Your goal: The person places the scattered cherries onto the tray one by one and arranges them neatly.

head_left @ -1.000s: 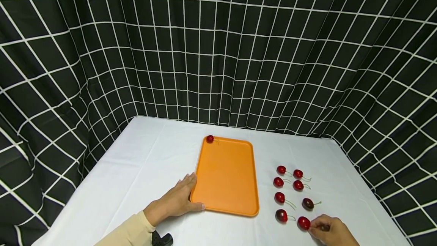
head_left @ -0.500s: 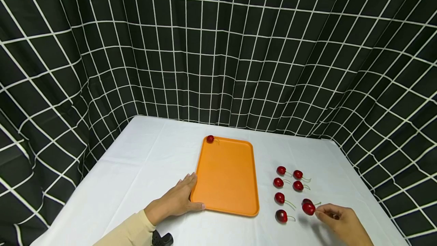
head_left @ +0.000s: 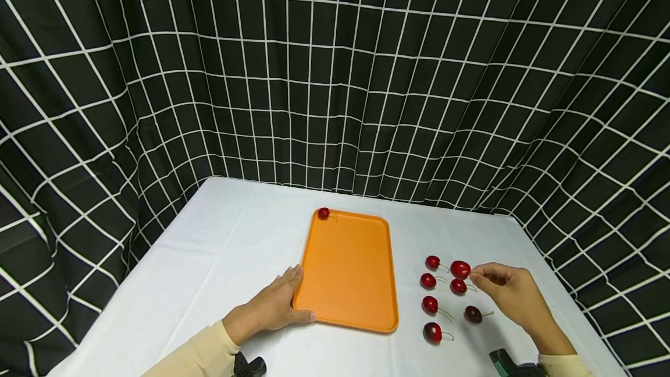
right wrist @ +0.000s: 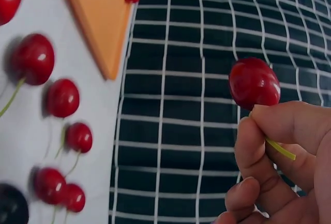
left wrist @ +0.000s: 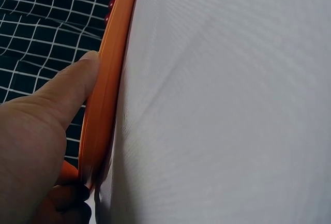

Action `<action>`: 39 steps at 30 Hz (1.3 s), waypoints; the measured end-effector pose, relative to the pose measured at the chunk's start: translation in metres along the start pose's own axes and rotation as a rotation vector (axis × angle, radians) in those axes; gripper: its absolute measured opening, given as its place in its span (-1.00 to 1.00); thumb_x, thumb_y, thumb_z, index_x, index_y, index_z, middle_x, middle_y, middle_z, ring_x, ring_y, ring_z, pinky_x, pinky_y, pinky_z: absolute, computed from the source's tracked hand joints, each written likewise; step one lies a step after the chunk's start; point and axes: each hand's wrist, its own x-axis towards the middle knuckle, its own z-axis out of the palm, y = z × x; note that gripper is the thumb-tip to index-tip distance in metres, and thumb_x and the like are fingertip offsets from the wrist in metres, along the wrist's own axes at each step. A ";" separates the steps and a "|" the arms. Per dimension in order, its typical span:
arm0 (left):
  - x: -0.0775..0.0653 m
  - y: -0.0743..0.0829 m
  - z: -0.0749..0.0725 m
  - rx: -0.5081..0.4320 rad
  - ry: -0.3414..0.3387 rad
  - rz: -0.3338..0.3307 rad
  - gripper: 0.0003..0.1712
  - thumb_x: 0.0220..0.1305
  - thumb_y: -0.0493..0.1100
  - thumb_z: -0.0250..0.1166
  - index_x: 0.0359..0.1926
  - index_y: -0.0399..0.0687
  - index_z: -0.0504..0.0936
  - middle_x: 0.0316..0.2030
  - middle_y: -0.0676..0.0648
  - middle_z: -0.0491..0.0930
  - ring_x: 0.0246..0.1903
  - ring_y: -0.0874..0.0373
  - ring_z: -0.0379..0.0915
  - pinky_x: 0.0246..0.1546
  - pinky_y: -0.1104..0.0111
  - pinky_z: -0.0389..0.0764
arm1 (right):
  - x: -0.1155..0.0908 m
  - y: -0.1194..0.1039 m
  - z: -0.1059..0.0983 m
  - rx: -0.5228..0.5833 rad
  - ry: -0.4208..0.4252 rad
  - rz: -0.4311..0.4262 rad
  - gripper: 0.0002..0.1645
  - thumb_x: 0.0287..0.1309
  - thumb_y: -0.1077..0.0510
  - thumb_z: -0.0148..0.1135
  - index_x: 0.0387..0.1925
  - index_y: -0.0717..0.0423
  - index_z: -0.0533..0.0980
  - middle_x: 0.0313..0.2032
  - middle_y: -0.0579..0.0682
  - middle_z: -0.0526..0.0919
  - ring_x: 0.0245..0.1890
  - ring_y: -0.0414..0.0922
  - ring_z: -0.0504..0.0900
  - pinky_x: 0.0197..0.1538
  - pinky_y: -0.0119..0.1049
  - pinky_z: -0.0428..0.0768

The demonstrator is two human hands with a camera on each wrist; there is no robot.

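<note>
In the head view my right hand (head_left: 510, 292) pinches a red cherry (head_left: 460, 269) by its stem, above the right part of the table. The right wrist view shows thumb and fingertips on the green stem, just below the held cherry (right wrist: 254, 83). My left hand (head_left: 272, 304) rests at the near left corner of an orange tray (head_left: 348, 272). Its thumb lies along the near edge and its fingers along the left edge. In the left wrist view the thumb of that hand (left wrist: 46, 110) touches the tray's rim (left wrist: 106, 87). One cherry (head_left: 324, 213) lies in the tray's far left corner.
Right of the tray, several stemmed cherries lie in two columns, among them a dark one (head_left: 473, 315) and a half-dark one (head_left: 432, 333). The white-covered table (head_left: 251, 231) is enclosed by a black curtain (head_left: 340, 86) with a white grid.
My right hand has lifted the cherry from the near end of the right column and carried it away from me, over the far cherries. The left hand and tray stay in place.
</note>
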 end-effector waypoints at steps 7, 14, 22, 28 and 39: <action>0.000 0.001 -0.001 -0.004 -0.001 0.009 0.24 0.09 0.37 0.31 0.42 -0.47 0.03 0.43 -0.36 -0.06 0.41 -0.19 -0.16 0.35 -0.06 -0.03 | 0.026 -0.022 0.015 0.083 -0.019 -0.067 -0.92 0.19 0.26 0.32 -0.35 0.22 0.66 -0.48 -0.04 0.67 -0.53 -0.17 0.58 -0.52 -0.35 0.54; -0.001 0.001 -0.001 0.017 -0.004 -0.001 0.25 0.08 0.39 0.30 0.42 -0.45 0.03 0.44 -0.34 -0.06 0.42 -0.18 -0.16 0.35 -0.05 -0.03 | 0.050 -0.037 0.038 0.131 -0.063 -0.042 -0.84 0.22 0.18 0.31 -0.30 0.23 0.66 -0.50 -0.01 0.62 -0.57 -0.09 0.50 -0.57 -0.35 0.51; -0.001 0.002 -0.001 -0.020 -0.012 0.001 0.24 0.10 0.36 0.31 0.42 -0.46 0.02 0.44 -0.34 -0.07 0.42 -0.18 -0.17 0.35 -0.06 -0.05 | 0.081 -0.056 0.068 0.193 -0.073 -0.126 -0.89 0.21 0.19 0.32 -0.35 0.18 0.67 -0.47 -0.02 0.65 -0.57 -0.09 0.45 -0.53 -0.36 0.48; 0.000 0.002 0.001 -0.027 -0.018 -0.004 0.25 0.07 0.37 0.32 0.42 -0.45 0.02 0.44 -0.33 -0.07 0.42 -0.18 -0.17 0.35 -0.05 -0.05 | 0.100 -0.068 0.097 0.252 -0.099 -0.143 -0.92 0.18 0.22 0.33 -0.38 0.14 0.69 -0.50 0.00 0.63 -0.54 -0.06 0.43 -0.54 -0.33 0.41; -0.001 0.001 0.000 -0.025 -0.014 -0.011 0.26 0.06 0.39 0.30 0.43 -0.45 0.03 0.45 -0.31 -0.07 0.42 -0.17 -0.17 0.36 -0.03 -0.04 | 0.127 -0.080 0.140 0.216 -0.108 -0.164 -0.92 0.15 0.24 0.34 -0.44 0.11 0.70 -0.58 -0.09 0.59 -0.56 -0.08 0.39 -0.59 -0.37 0.32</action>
